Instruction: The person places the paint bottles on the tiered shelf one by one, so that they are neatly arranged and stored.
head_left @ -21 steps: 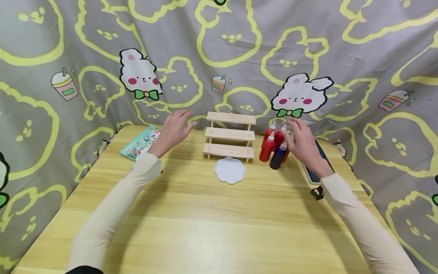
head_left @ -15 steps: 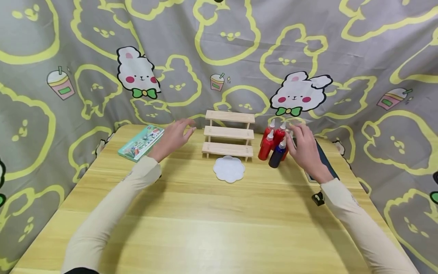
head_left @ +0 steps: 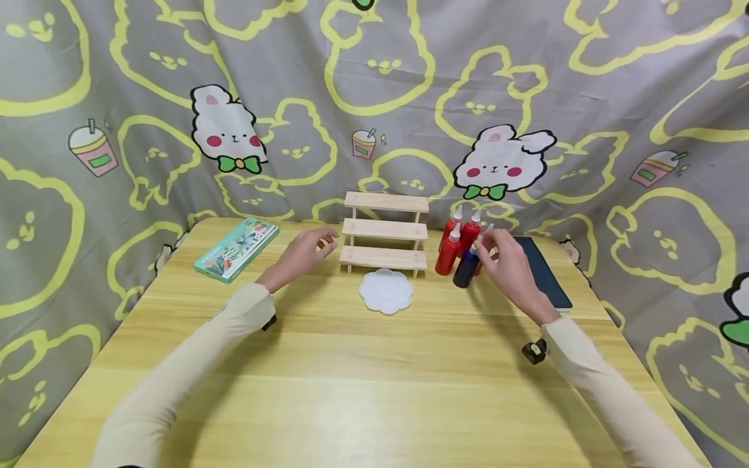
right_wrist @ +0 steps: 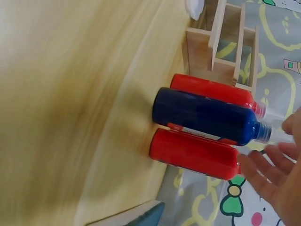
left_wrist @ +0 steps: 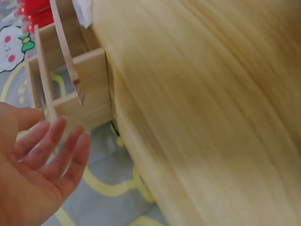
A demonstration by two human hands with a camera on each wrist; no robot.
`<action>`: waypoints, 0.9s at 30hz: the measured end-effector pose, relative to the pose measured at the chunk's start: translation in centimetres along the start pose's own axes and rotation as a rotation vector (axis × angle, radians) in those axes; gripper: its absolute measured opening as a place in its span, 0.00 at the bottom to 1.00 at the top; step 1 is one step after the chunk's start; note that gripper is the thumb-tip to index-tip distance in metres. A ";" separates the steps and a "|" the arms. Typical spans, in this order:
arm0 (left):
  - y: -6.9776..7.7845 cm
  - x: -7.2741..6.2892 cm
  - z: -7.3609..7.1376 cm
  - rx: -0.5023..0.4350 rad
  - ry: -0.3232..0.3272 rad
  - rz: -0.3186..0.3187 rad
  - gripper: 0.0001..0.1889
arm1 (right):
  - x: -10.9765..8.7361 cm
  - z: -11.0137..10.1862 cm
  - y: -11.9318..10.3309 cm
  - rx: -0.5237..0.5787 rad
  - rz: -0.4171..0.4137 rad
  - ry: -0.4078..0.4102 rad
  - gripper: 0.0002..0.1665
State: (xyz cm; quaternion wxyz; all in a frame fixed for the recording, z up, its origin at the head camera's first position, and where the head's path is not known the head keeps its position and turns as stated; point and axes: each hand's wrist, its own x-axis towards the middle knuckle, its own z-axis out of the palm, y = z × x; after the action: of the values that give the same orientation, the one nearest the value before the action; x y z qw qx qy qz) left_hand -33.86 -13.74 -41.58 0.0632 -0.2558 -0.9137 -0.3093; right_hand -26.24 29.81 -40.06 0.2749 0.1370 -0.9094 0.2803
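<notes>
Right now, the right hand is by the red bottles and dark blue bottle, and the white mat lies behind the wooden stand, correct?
Not quite: the white mat lies in front of the wooden stand, nearer the camera, as the head view shows. The right hand is indeed by the red bottles and dark blue bottle.

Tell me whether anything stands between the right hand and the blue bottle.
Nothing visible does: the right hand is right at the nozzle of the blue bottle. Red bottles stand close beside and behind it, but none between.
</notes>
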 end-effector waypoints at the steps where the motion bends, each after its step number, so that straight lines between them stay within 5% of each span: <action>1: 0.0 0.0 0.2 -0.022 -0.014 -0.018 0.16 | -0.1 0.1 0.1 0.009 0.016 -0.026 0.10; 9: 0.9 -0.1 1.4 -0.313 -0.118 -0.280 0.17 | -0.8 0.5 0.5 0.076 0.122 -0.149 0.17; 15: 0.9 -0.2 2.1 -0.570 -0.093 -0.457 0.18 | -1.0 1.0 0.2 0.111 0.133 -0.160 0.22; 21: 0.4 0.2 2.6 -0.714 -0.092 -0.515 0.20 | -1.2 1.7 0.3 0.124 0.123 -0.127 0.21; 27: -0.1 0.5 2.9 -0.794 -0.104 -0.544 0.21 | -1.5 2.2 0.7 0.217 0.263 -0.179 0.29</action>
State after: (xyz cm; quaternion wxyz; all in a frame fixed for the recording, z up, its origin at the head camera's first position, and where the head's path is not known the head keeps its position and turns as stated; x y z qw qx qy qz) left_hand -34.26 -11.87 -43.81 -0.1684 -0.0270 -0.7607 -0.6262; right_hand -26.23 29.20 -42.76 0.1377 0.0702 -0.9048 0.3968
